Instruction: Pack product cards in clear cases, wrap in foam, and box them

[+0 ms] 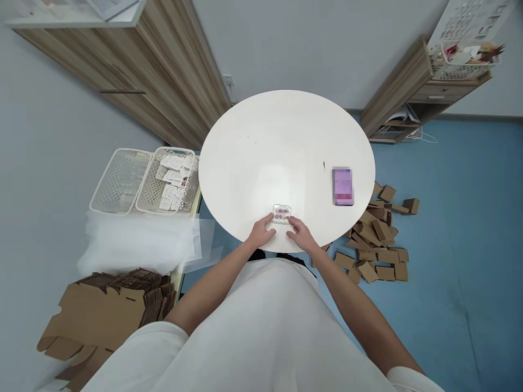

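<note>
A small clear pack [281, 213] with rows of purple and pinkish round pieces lies near the front edge of the white oval table. My left hand [261, 231] is at its left side, fingertips at the pack's edge and thumb spread away below. On the opposite side, my right hand [301, 234] reaches the lower right corner with its fingertips, its thumb also held apart. The pack sits between the two hands, with neither wrapped around it. What exactly the round pieces are is too small to make out.
A purple blurred box-shaped item [343, 186] lies on the table's right [286, 125]. Left stand two white baskets [122, 182], one holding printed cards [174, 174], clear plastic sheets [139, 242] and flat cardboard boxes [102, 310]. Small brown boxes [378, 234] are heaped on the blue floor.
</note>
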`<action>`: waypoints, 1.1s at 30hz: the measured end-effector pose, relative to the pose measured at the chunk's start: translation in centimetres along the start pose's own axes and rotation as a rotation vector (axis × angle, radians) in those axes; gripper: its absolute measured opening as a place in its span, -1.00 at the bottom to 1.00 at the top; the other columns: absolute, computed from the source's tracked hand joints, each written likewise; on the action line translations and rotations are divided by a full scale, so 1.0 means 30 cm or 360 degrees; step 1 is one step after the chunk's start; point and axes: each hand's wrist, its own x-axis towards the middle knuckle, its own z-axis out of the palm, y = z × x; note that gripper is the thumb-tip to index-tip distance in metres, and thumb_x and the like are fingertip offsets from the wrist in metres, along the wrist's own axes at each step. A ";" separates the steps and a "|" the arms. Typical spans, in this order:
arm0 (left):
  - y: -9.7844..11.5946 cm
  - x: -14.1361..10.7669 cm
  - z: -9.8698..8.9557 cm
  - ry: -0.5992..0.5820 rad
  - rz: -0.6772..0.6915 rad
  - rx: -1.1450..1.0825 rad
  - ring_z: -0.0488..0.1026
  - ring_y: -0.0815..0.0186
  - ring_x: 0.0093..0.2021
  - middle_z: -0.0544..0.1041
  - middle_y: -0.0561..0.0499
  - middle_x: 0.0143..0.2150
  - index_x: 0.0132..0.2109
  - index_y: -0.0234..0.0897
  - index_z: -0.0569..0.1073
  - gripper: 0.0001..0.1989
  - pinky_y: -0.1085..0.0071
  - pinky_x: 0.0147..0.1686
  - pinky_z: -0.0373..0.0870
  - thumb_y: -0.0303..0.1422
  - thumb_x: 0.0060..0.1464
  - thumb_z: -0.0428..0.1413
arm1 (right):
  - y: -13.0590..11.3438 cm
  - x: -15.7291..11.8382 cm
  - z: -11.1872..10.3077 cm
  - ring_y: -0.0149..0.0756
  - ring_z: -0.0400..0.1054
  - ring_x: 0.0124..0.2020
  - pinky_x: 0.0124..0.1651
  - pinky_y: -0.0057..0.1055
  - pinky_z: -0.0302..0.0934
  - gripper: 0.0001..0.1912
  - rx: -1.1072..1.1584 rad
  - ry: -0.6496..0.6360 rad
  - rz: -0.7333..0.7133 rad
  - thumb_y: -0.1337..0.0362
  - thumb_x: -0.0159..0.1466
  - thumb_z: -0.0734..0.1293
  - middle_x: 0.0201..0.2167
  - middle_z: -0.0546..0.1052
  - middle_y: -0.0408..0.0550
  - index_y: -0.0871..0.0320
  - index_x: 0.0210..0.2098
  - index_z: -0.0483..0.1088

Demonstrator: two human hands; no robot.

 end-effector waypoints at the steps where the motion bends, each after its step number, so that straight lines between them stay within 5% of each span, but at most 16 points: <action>1: 0.004 -0.002 0.000 -0.0002 -0.0013 0.0043 0.15 0.18 0.19 0.19 -0.07 0.21 0.18 -0.30 0.17 -0.36 0.22 0.18 0.07 -0.49 -0.13 -0.01 | 0.004 0.003 0.001 -0.24 0.00 0.20 0.19 -0.19 0.00 -0.42 -0.0043 -0.0011 -0.0009 0.32 0.06 0.25 0.21 0.08 -0.04 0.07 0.10 0.18; 9: -0.018 -0.022 -0.007 0.0066 0.0173 0.0463 0.12 0.14 0.18 0.19 -0.14 0.19 0.13 -0.30 0.19 -0.44 0.19 0.14 0.10 -0.37 -0.06 0.06 | 0.009 -0.035 0.019 -0.16 0.15 0.08 0.05 -0.20 0.13 -0.56 -0.0704 0.0176 -0.0218 0.29 0.11 0.25 0.07 0.22 0.09 0.16 0.00 0.24; 13: -0.053 -0.048 -0.043 -0.0128 0.0388 0.0768 0.17 0.07 0.12 0.28 -0.15 0.09 0.00 -0.26 0.31 -0.52 0.14 0.07 0.15 -0.28 -0.12 0.15 | 0.015 -0.061 0.044 -0.08 0.16 -0.01 -0.07 -0.16 0.13 -0.70 -0.1264 -0.0044 -0.0399 0.28 0.10 0.31 0.00 0.29 0.07 0.10 -0.14 0.32; 17: -0.067 -0.060 -0.063 -0.0261 0.0503 0.1002 0.16 0.05 0.10 0.27 -0.17 0.08 -0.03 -0.26 0.32 -0.51 0.14 0.03 0.12 -0.26 -0.17 0.19 | 0.012 -0.043 0.072 -0.11 0.18 -0.10 -0.18 -0.24 0.10 -0.86 -0.1578 -0.0010 -0.0370 0.35 0.22 0.18 -0.07 0.34 0.07 0.11 -0.29 0.36; 21: -0.068 -0.056 -0.059 -0.0209 0.0555 0.1156 0.20 0.07 0.05 0.30 -0.16 0.04 -0.07 -0.25 0.31 -0.62 0.15 0.00 0.09 -0.29 -0.08 0.13 | -0.009 -0.033 0.078 -0.18 0.19 -0.19 -0.25 -0.31 0.09 -0.82 -0.1575 0.0034 -0.0352 0.36 0.25 0.12 -0.17 0.37 0.03 0.11 -0.33 0.34; 24: -0.070 -0.052 -0.068 -0.0226 0.0608 0.1246 0.27 0.14 -0.03 0.36 -0.14 -0.05 -0.15 -0.25 0.33 -0.79 0.20 -0.04 0.11 -0.45 0.01 0.00 | -0.026 -0.059 0.076 -0.23 0.20 -0.22 -0.25 -0.35 0.11 -0.81 -0.1478 0.0039 -0.0400 0.34 0.27 0.09 -0.20 0.37 -0.01 0.12 -0.32 0.32; 27: -0.071 -0.052 -0.096 -0.0320 0.0588 0.1287 0.34 0.19 -0.14 0.42 -0.11 -0.17 -0.22 -0.26 0.36 -0.75 0.26 -0.13 0.17 -0.60 -0.02 -0.08 | -0.030 -0.107 0.083 -0.24 0.22 -0.19 -0.20 -0.34 0.13 -0.83 -0.1427 0.0100 -0.0410 0.31 0.26 0.11 -0.19 0.37 0.00 0.13 -0.30 0.31; 33: -0.078 -0.043 -0.159 -0.0409 0.0460 0.0999 0.40 0.23 -0.25 0.49 -0.03 -0.28 -0.21 -0.19 0.40 -0.78 0.36 -0.25 0.24 -0.45 0.07 -0.11 | 0.002 -0.187 0.087 -0.09 0.12 0.06 -0.01 -0.20 0.09 -0.53 -0.1378 0.0164 -0.0310 0.13 0.09 0.30 0.05 0.26 0.10 0.13 -0.04 0.21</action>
